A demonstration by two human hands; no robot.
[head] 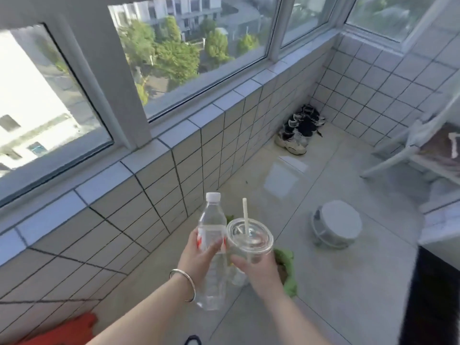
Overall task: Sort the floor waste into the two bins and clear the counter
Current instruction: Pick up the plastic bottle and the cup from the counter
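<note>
Both hands are raised over the tiled floor (336, 282), each clamped on one item: the left hand (199, 260) grips a clear plastic bottle (211, 235) round its middle, and the right hand (256, 267) holds a lidded clear cup (250, 240) with a straw (246, 215), touching the bottle. Green scraps (288, 275) lie on the floor beneath.

A clear capped bottle (212, 235) and a lidded plastic cup (249, 239) with straw (246, 216), held upright, touching.
</note>
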